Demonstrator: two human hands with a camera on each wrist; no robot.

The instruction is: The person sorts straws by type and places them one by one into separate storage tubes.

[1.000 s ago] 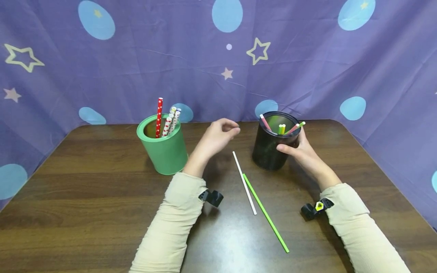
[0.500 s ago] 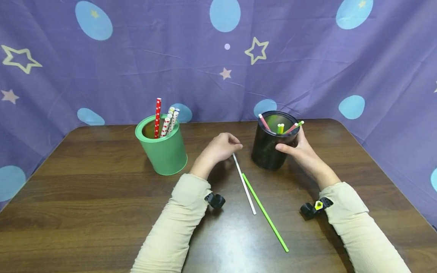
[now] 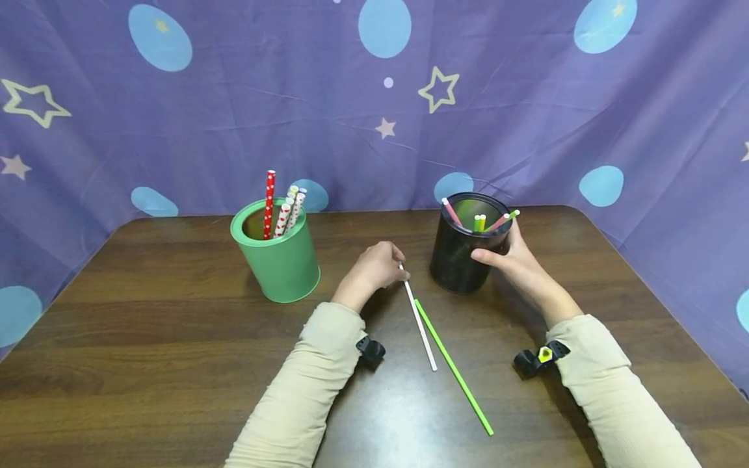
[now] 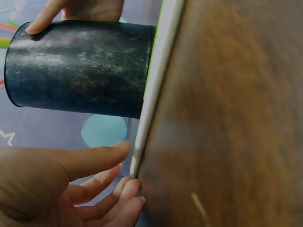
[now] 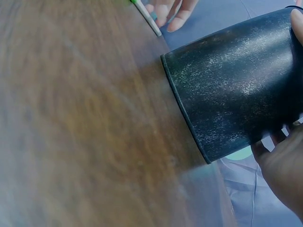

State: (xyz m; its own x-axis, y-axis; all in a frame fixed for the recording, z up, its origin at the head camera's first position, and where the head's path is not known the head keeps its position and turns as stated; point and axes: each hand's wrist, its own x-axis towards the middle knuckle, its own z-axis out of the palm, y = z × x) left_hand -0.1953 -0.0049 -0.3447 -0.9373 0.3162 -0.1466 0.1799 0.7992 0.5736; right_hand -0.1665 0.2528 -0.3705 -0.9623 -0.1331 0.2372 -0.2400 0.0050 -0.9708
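A white straw [image 3: 422,333] lies on the table, its lower part alongside a green straw [image 3: 453,367]. My left hand [image 3: 380,265] is at the far end of the white straw. In the left wrist view, the thumb [image 4: 106,156] stands apart from the bent fingers, and the straw's tip reaches the fingertips [image 4: 131,185]. My right hand [image 3: 521,263] grips the side of a black can [image 3: 459,263], thumb at the front and the other fingers largely hidden behind it. Several pink and green straws [image 3: 480,223] stand inside that can.
To the left stands a green can [image 3: 283,270] holding a red dotted straw [image 3: 269,205] and several white patterned straws [image 3: 290,211]. Behind the brown wooden table [image 3: 146,338] hangs a purple curtain [image 3: 328,97] with stars and blue spots.
My left hand has come down and toward me, from above the table to the white straw's far end. My right hand stays on the black can. The straws have not visibly moved.
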